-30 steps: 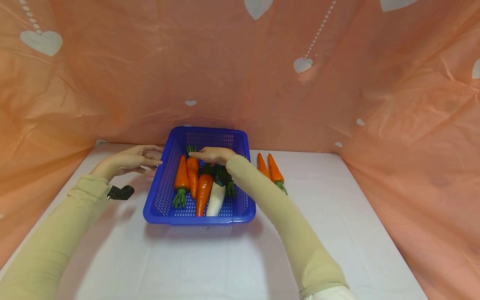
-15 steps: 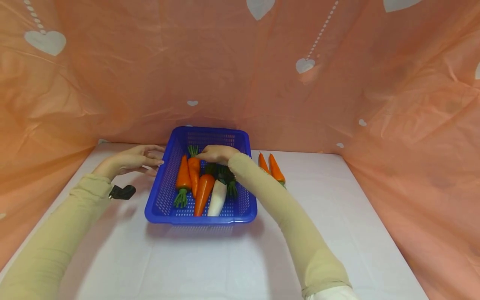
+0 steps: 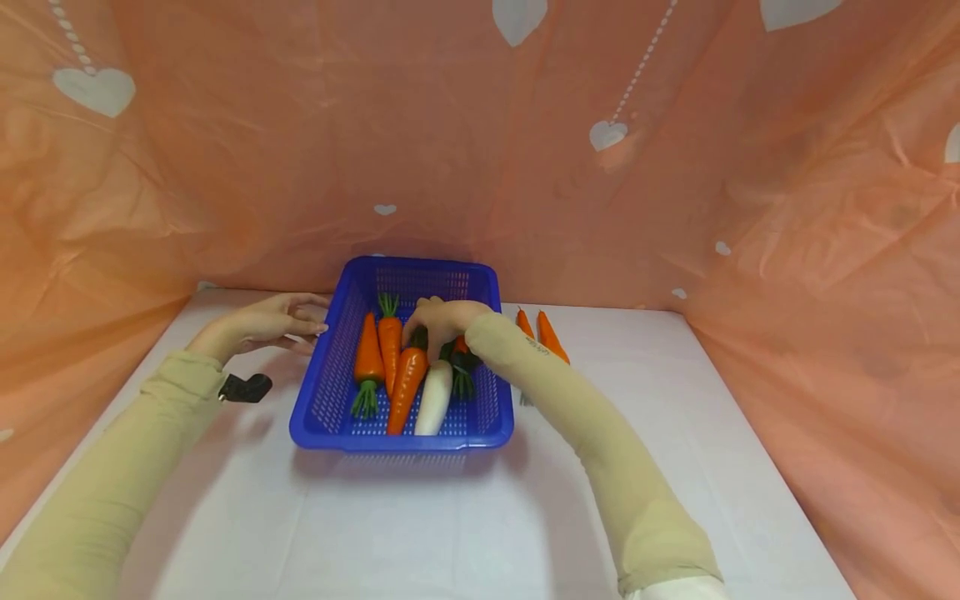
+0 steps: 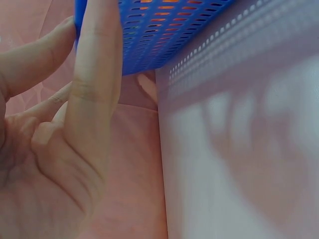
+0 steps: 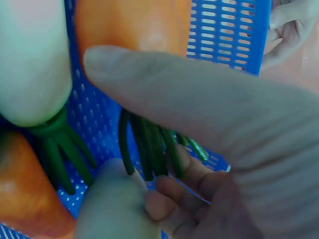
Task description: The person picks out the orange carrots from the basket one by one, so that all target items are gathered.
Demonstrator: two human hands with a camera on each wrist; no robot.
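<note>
A blue plastic basket [image 3: 405, 443] holds several carrots and a white radish [image 3: 435, 396]. My left hand [image 3: 273, 321] touches the basket's left rim with extended fingers; in the left wrist view its fingers [image 4: 92, 74] lie along the outer wall. My right hand [image 3: 442, 321] reaches into the basket and pinches the green top of the middle carrot [image 3: 407, 383]. In the right wrist view the thumb [image 5: 107, 62] lies across this carrot's thick end, and the other fingers curl beyond its stems [image 5: 149, 144], beside a pale rounded vegetable [image 5: 117, 209].
Two carrots, the outer carrot [image 3: 382, 350] and leftmost carrot [image 3: 369, 358], lie along the basket's left side. Another carrot [image 3: 462, 343] shows partly at the right. On the white table [image 3: 637, 433], loose carrots [image 3: 551, 333] are right of the basket. An orange curtain [image 3: 450, 150] hangs behind.
My right hand has left the upper carrot on the left and moved right and nearer, onto the middle carrot's top. My left hand has stayed at the rim.
</note>
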